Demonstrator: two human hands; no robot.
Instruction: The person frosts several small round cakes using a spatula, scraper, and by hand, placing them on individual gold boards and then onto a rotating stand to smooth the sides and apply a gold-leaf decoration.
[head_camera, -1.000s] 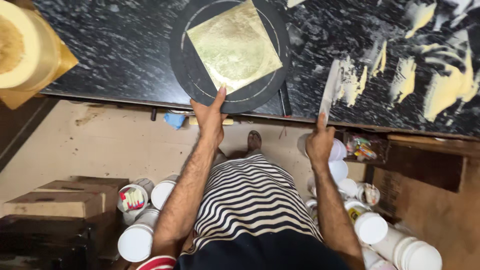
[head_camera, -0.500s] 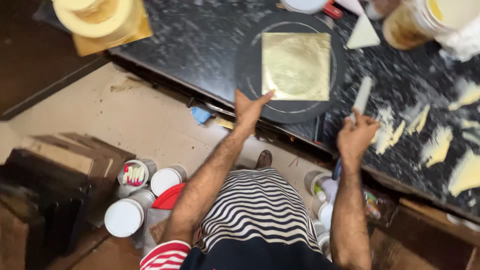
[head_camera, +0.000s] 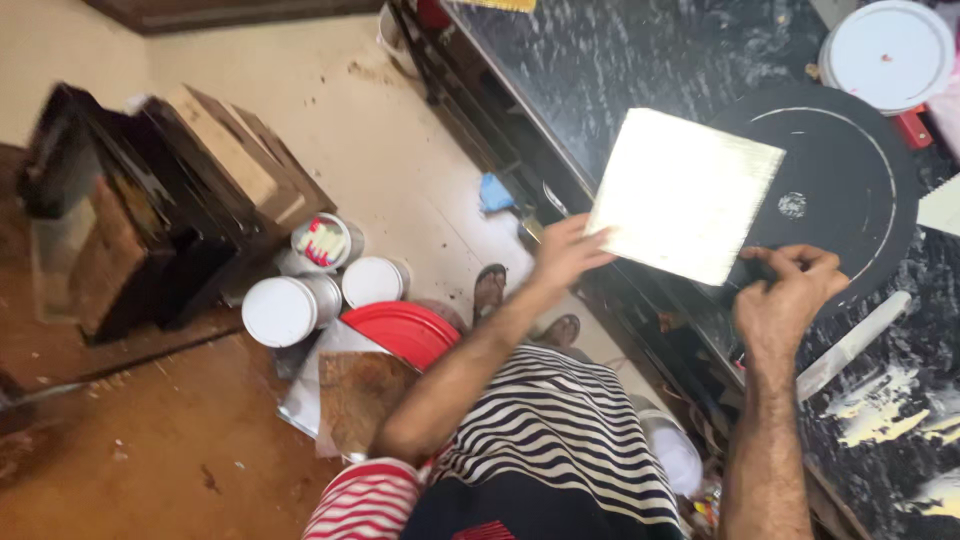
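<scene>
A square pale gold tile (head_camera: 683, 195) is lifted off the black round turntable (head_camera: 850, 180) and held tilted over the edge of the dark marbled worktop (head_camera: 640, 70). My left hand (head_camera: 563, 255) grips the tile's lower left corner. My right hand (head_camera: 790, 290) pinches its lower right edge. A long white scraper (head_camera: 850, 345) lies on the worktop just right of my right hand, not held.
A white lidded tub (head_camera: 888, 52) stands at the back right of the worktop. Pale smears (head_camera: 880, 415) mark the counter at right. On the floor stand white cans (head_camera: 283, 310), a red lid (head_camera: 400, 330) and dark wooden boxes (head_camera: 150, 200).
The tile lay flat on the turntable; now both hands hold it lifted toward me. My right hand has let go of the scraper, which lies on the counter. The view swung left.
</scene>
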